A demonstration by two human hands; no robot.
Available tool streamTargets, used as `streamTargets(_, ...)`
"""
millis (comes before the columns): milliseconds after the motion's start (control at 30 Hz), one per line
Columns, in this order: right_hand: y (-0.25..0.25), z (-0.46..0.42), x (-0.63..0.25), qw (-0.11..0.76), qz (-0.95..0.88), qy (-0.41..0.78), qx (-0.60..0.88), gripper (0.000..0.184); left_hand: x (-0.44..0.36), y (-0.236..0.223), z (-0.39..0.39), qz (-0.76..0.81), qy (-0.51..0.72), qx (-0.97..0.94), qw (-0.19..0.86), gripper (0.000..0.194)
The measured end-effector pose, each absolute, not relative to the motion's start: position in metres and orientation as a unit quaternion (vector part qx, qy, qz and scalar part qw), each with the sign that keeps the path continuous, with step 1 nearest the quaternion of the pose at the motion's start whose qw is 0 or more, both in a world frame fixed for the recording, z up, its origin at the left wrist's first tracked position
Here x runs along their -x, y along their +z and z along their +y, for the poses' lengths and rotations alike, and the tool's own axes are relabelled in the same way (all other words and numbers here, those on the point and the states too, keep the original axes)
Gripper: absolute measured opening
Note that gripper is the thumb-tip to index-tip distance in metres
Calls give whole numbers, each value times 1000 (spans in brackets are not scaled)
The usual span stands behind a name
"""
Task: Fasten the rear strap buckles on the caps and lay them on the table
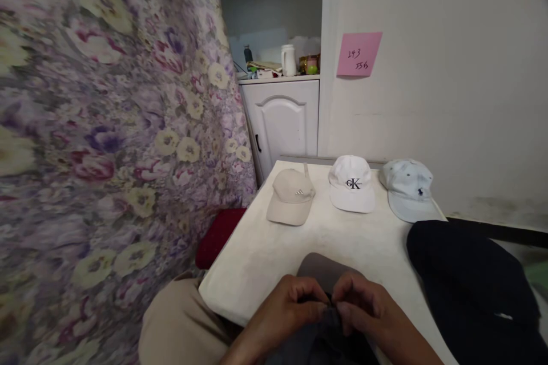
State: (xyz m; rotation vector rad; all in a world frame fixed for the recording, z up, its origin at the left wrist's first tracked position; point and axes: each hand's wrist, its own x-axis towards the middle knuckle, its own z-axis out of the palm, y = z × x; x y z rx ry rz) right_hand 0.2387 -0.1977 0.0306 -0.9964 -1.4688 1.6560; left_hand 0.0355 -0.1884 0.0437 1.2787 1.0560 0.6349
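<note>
Both hands meet at the near edge of a white table. My left hand and my right hand have their fingers curled and pinched on the back of a dark grey cap, whose brim points away from me. Farther back on the table lie three caps in a row: a beige cap, a white cap with a black logo, and a pale blue cap.
A dark navy garment lies on the table's right side. A floral curtain hangs on the left, with a red cushion below it. Behind stand a white cabinet carrying bottles and a wall with a pink note.
</note>
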Motion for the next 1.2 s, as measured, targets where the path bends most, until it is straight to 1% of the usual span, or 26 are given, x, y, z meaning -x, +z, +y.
streamTargets(233,25,-201,-236,353,-549,652,386,16,-36,43,-188,462,267,-574,621,12)
streamTargets(567,23,-197,-233,354,-528,675,374,10,-39,46,-188,454,264,-583,619,13)
streamTargets(633,21,-197,-233,360,-519,682,369,12,-40,47,-188,449,265,-583,622,14)
streamTargets(867,6,-197,-235,386,-479,715,334,29,-37,45,-190,446,280,-565,635,14)
streamTargets(1200,-3,-198,-232,387,-475,722,322,32,-37,41,-190,439,279,-569,637,12)
